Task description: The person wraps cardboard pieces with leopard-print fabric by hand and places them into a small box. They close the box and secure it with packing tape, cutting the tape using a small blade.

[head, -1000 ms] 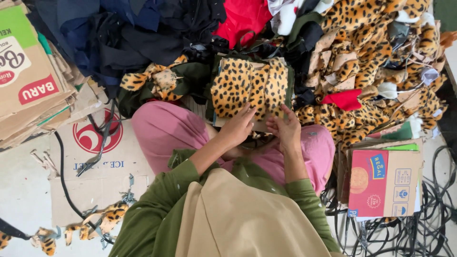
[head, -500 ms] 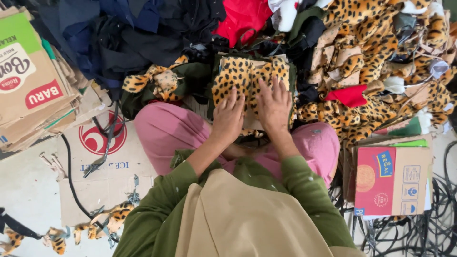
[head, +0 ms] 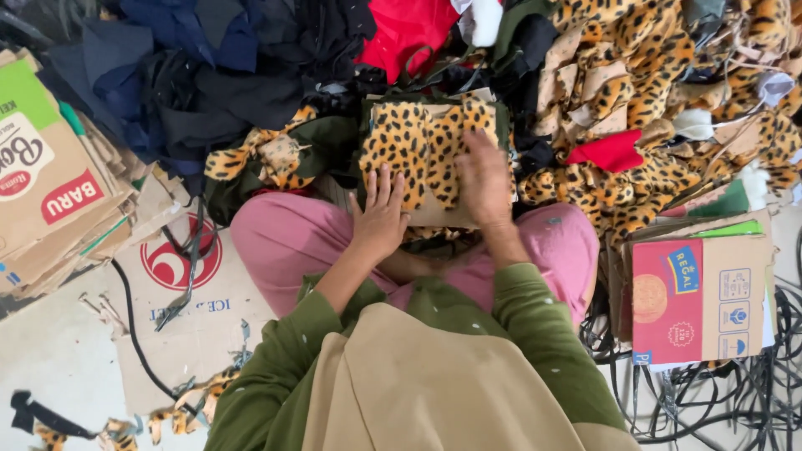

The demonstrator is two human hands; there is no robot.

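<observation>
Lap edge of the leopard fabric hidden under both flat, open hands, left hand on its near-left corner, right hand on its right half, atop a card beside the scrap heap; red box right, brown cartons left.

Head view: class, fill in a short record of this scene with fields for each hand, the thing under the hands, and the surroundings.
left hand: flat, fingers spread, on the leopard-print piece
right hand: palm down on the same piece
leopard-print piece: lies before the pink-clad knees, on a cardboard backing
right of it: heap of leopard-print scraps
behind it: dark cloth pile
left: stacked flattened cartons
</observation>
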